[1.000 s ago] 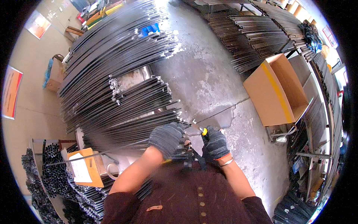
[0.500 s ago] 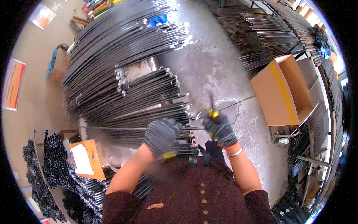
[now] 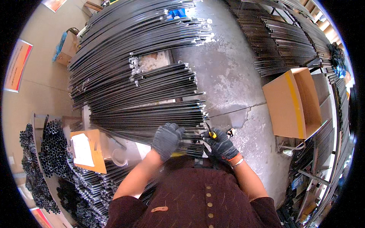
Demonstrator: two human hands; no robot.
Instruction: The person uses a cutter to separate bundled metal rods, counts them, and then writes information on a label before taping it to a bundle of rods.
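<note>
yellow-black tool (image 3: pixel 213 135) in right grip (image 3: pixel 222 146)

One yellow-black tool (image 3: pixel 213 134), one clipboard (image 3: pixel 97 149), one large open cardboard box (image 3: pixel 285 108); black rods (image 3: pixel 148 120) beyond counting.

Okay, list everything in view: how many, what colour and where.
Rods: many, black, left to centre
Racked rods: many, dark, upper right
Tubes: many, black, lower left
Clipboard: one, orange-brown, lower left
Ring: one, pale, beside clipboard
Large box: one, brown, right
Small box: one, brown, upper left
Blue object: one, blue, among upper rods
Posters: at least two, orange, left
Floor: one, grey, centre
Hand tool: one, yellow-black, right of centre
Garment: one, maroon, bottom centre
Left grip: one, dark glove, over rods
Right grip: one, dark glove, holding tool
</note>
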